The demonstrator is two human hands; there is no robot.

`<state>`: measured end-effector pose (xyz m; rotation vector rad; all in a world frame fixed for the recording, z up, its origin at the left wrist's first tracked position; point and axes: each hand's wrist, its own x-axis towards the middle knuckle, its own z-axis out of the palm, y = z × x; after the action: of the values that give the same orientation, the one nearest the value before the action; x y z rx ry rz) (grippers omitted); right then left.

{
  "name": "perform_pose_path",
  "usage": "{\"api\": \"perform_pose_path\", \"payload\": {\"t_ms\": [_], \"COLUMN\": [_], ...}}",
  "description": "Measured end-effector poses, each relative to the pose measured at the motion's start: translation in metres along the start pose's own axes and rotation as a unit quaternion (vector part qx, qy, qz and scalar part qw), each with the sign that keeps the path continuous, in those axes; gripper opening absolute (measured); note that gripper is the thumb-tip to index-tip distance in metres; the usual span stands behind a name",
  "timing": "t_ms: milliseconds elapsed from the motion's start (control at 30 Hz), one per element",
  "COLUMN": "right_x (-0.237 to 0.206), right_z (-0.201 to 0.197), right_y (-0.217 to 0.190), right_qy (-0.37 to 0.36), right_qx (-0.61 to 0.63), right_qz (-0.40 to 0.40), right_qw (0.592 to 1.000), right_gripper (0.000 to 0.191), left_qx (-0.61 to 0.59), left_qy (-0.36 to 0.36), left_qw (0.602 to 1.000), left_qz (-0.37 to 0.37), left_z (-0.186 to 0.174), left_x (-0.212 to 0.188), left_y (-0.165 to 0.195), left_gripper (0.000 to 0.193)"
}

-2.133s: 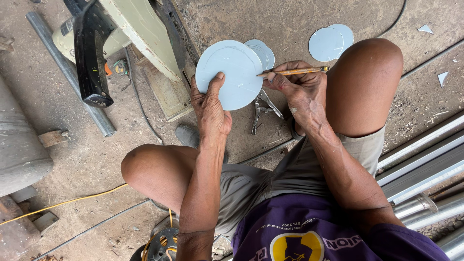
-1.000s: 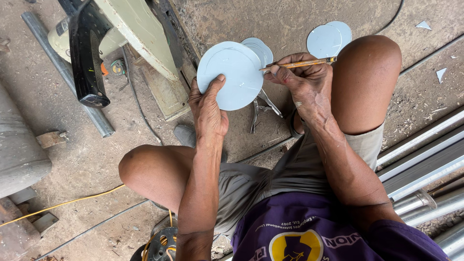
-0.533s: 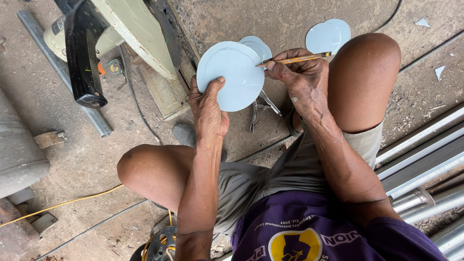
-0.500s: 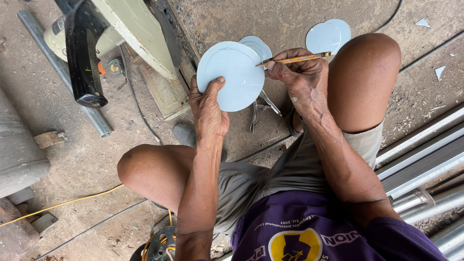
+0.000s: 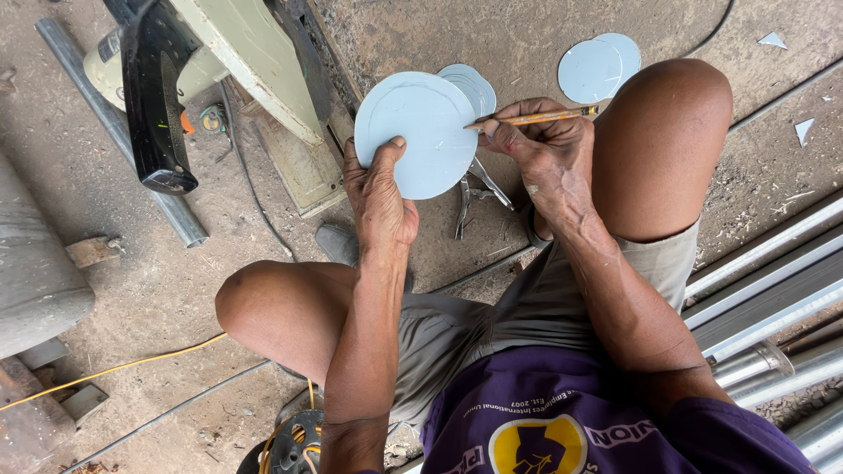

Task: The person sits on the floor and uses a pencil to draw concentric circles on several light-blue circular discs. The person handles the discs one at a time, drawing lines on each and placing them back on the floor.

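Both hands are busy near the upper middle of the frame. Gripping from below, the left hand [image 5: 379, 197] is closed on a pale blue disc [image 5: 417, 132], thumb pressed on its face and fingers hidden behind it, so the disc is held up flat toward the camera. Just to its right, the right hand [image 5: 544, 154] is closed around a yellow pencil [image 5: 536, 117], whose tip meets the disc's right edge.

Behind the held disc a second pale disc [image 5: 474, 86] peeks out at its upper right. Below it, a pair of metal snips [image 5: 474, 189] lies on the concrete floor [image 5: 492, 35]. Two more overlapping discs [image 5: 600, 66] lie on the floor toward the upper right, above the person's raised knee. A cut-off saw [image 5: 219, 70] with a green guard and black handle fills the upper left, beside a grey pipe [image 5: 123, 140]. Long metal channels [image 5: 773, 290] run along the right edge. A yellow cable [image 5: 105, 373] crosses the lower left, and small metal offcuts [image 5: 786, 83] lie scattered at the upper right.
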<state>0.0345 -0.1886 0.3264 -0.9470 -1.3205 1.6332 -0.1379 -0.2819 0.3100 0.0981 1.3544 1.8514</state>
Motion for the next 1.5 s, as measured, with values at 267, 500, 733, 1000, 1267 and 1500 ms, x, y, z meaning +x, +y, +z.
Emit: {"api": "perform_pose_path", "payload": {"t_ms": [267,500,733,1000,1267,1500], "right_x": [-0.001,0.003,0.011,-0.004,0.002,0.004], "right_z": [0.003,-0.001,0.000,0.001,-0.018,-0.018], "right_y": [0.003,0.005,0.004,0.005,0.000,-0.003], "right_qy": [-0.003,0.002,0.005,-0.001,0.008,0.007], "right_qx": [0.052,0.038,-0.007,0.037,0.051,0.031], "right_qz": [0.003,-0.002,-0.004,0.014,-0.002,-0.019], "right_qw": [0.999,0.999,1.000,0.999,0.999,0.999], "right_gripper": [0.009,0.011,0.012,0.012,0.012,0.012], "left_qx": [-0.013,-0.017,0.000,-0.040,0.027,0.079], "left_qy": [0.013,-0.006,-0.006,0.018,-0.067,-0.106], "left_qw": [1.000,1.000,1.000,0.999,0.996,0.991], "left_qz": [-0.004,0.007,0.004,-0.009,-0.050,-0.011], "left_z": [0.001,-0.002,-0.002,-0.001,-0.009,-0.009], "left_x": [0.000,0.001,0.001,0.002,0.004,0.002], "left_y": [0.000,-0.002,-0.002,-0.002,0.002,-0.002], "left_gripper": [0.041,0.038,0.038,0.044,0.038,0.040]}}
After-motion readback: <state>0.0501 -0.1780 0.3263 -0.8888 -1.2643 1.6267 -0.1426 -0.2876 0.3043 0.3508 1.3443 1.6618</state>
